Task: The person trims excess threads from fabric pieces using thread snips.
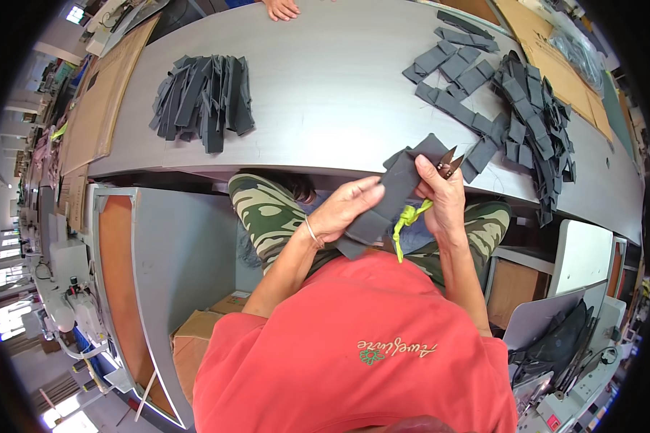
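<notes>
— Snips (448,162) in the right hand (440,198), fingers closed round them?
— Yes; left hand (343,209) pinches the grey fabric piece (390,198) above the lap. Keep it taut, trim close.

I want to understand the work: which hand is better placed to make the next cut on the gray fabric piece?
The right hand, probably. It holds the small snips with the blades at the upper edge of the gray fabric piece. The left hand only grips and steadies the piece.
</notes>
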Available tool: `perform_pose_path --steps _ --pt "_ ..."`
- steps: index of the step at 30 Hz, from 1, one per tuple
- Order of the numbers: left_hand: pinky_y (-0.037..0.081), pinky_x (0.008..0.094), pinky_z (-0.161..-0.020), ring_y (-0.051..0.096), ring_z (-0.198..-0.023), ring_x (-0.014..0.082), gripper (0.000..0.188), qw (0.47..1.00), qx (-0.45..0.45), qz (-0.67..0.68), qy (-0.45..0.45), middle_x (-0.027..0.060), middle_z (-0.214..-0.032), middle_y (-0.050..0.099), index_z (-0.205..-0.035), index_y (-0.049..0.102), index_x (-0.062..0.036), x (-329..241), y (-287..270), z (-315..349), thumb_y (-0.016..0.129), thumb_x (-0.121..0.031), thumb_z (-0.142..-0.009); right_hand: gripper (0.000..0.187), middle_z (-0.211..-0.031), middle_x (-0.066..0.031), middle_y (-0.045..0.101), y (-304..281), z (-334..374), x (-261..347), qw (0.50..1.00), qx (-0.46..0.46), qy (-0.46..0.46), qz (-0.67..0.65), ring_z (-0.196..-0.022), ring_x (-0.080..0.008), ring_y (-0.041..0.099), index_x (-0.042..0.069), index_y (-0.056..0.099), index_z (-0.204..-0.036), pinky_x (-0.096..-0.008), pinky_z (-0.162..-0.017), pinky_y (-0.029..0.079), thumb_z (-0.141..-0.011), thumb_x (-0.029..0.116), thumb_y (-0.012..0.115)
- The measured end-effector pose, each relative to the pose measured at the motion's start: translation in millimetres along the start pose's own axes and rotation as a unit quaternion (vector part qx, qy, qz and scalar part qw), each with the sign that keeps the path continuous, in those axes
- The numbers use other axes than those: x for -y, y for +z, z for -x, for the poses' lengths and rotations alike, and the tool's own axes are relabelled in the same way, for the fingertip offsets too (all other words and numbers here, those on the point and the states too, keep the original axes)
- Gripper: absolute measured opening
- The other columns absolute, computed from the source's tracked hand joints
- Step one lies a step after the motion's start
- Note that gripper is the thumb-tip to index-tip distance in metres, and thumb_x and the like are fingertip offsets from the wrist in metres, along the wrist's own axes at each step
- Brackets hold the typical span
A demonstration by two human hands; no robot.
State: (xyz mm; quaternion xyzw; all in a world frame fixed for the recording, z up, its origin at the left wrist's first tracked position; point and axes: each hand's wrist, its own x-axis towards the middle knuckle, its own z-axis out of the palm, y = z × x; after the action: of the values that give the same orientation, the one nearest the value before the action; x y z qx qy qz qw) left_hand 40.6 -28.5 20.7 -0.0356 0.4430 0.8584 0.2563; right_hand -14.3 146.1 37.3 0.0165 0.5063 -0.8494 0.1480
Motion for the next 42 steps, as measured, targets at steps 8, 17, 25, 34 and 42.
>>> perform_pose_path --steps 8,17,25,34,42 --pt "0.047 0.0256 -0.077 0.056 -0.086 0.0113 0.038 0.994 0.072 -0.082 0.013 0.0013 -0.094 0.058 -0.114 0.057 0.0018 -13.9 -9.5 -5.7 0.064 -0.028 -0.090 0.022 -0.064 0.0001 0.054 -6.5 8.3 13.5 0.992 0.077 -0.026 -0.092 -0.050 -0.0033 0.035 0.001 0.060 -0.093 -0.0198 -0.047 0.026 -0.089 0.022 0.063" --pt "0.033 0.0370 -0.096 0.051 -0.101 0.0247 0.050 0.765 -0.099 -0.570 0.284 0.0059 -0.099 0.054 -0.110 0.064 -0.0117 -29.8 1.8 -13.6 0.073 -0.008 -0.061 0.046 -0.089 0.0025 0.051 -15.4 12.2 20.8 0.968 0.120 -0.020 0.219 -0.083 -0.0045 0.046 0.008 0.060 -0.117 -0.0185 -0.071 0.036 -0.075 0.020 0.077" --pt "0.035 0.0403 -0.097 0.045 -0.110 0.0292 0.054 0.741 -0.044 -0.592 0.314 0.0096 -0.108 0.052 -0.115 0.061 -0.0094 -35.7 1.3 -18.9 0.066 -0.013 -0.062 0.016 -0.078 0.0027 0.060 -10.3 13.8 5.2 0.968 0.033 -0.093 0.230 -0.069 -0.0036 0.051 0.002 0.066 -0.092 -0.0190 -0.062 0.042 -0.086 0.016 0.068" --pt "0.039 0.0370 -0.090 0.043 -0.111 0.0280 0.031 0.689 -0.366 -0.510 0.363 0.0126 -0.112 0.044 -0.103 0.058 -0.0054 -2.4 -2.1 -38.1 0.072 -0.018 -0.078 0.014 -0.073 0.0044 0.053 -5.9 12.9 -7.4 0.999 0.002 -0.035 -0.027 -0.061 -0.0021 0.041 0.002 0.064 -0.097 -0.0192 -0.054 0.035 -0.093 0.013 0.057" --pt "0.047 0.0300 -0.086 0.045 -0.110 0.0192 0.056 0.968 -0.112 -0.078 0.212 0.0095 -0.122 0.036 -0.128 0.042 -0.0075 1.3 -0.1 -39.8 0.063 0.004 -0.077 0.011 -0.093 -0.0031 0.052 -0.8 17.7 -32.0 0.989 0.069 -0.102 0.085 -0.069 -0.0086 0.050 0.000 0.065 -0.096 -0.0218 -0.061 0.041 -0.090 0.006 0.059"
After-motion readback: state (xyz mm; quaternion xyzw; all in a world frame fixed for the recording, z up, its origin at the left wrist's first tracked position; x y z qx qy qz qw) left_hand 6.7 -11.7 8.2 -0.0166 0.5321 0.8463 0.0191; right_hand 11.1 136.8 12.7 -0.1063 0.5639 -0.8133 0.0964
